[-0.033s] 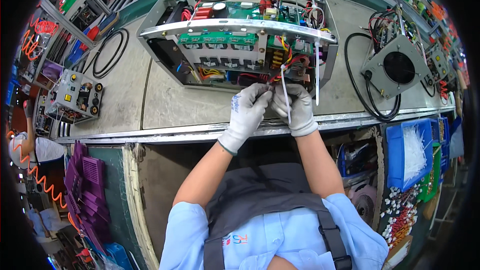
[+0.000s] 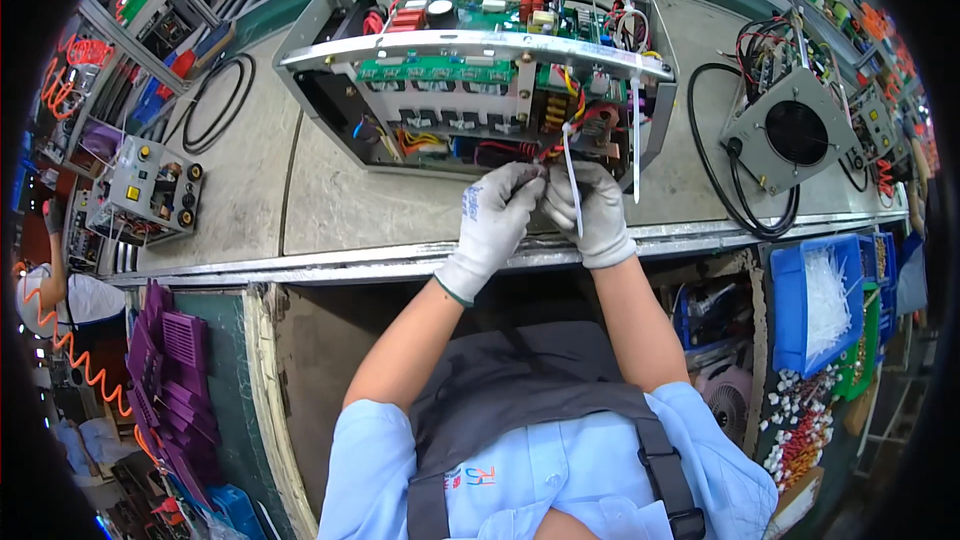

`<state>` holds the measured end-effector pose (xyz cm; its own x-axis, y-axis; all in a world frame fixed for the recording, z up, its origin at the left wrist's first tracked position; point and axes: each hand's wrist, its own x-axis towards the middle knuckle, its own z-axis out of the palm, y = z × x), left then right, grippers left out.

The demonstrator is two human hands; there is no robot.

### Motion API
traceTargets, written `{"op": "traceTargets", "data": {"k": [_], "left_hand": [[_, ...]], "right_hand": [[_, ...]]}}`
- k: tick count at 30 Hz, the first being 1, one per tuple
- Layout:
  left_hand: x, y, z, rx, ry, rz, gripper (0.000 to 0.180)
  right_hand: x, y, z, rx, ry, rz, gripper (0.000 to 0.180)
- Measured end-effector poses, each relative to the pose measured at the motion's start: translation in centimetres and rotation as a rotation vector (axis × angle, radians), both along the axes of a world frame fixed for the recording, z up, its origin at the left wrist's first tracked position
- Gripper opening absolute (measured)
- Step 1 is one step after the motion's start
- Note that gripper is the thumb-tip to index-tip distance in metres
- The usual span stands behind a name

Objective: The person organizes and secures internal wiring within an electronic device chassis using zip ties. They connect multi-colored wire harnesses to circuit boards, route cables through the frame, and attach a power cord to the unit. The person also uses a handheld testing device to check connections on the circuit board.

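Note:
An open metal power unit point(image 2: 478, 75) with green circuit boards and coloured wires stands before me on the bench. My left hand point(image 2: 500, 210), in a white glove, is closed in a pinch at its lower front edge. Beside it my gloved right hand point(image 2: 590, 210) is closed too, with the fingertips of both hands almost meeting below a red-and-yellow wire bundle point(image 2: 562, 140). Whatever the fingertips hold is too small and covered to make out. A white cable tie point(image 2: 572, 180) on the bundle hangs in front of my right hand. Another cable tie point(image 2: 635, 140) dangles from the frame at right.
A grey unit with a round fan point(image 2: 798, 132) and black cable stands at right. A smaller grey unit point(image 2: 150, 188) is at left, near a coiled black cable point(image 2: 225, 105). Low at right is a blue bin point(image 2: 818, 305) of white ties; purple plastic panels point(image 2: 175, 380) lie low at left.

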<state>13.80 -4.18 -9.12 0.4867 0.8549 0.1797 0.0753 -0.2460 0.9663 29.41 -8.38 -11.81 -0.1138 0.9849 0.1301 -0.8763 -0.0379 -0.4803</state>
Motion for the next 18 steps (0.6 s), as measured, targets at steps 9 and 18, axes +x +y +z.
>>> {"op": "traceTargets", "data": {"k": [9,18], "left_hand": [[-4.7,0.9,0.0,0.895,0.484,0.310,0.048],[-2.4,-0.9,2.3,0.425,0.279,0.045,0.037]], "right_hand": [[-1.0,-7.6,2.6,-0.281,-0.722,-0.441,0.042],[1.9,-9.6,3.0,-0.214,-1.059,-1.122,0.053]]}}
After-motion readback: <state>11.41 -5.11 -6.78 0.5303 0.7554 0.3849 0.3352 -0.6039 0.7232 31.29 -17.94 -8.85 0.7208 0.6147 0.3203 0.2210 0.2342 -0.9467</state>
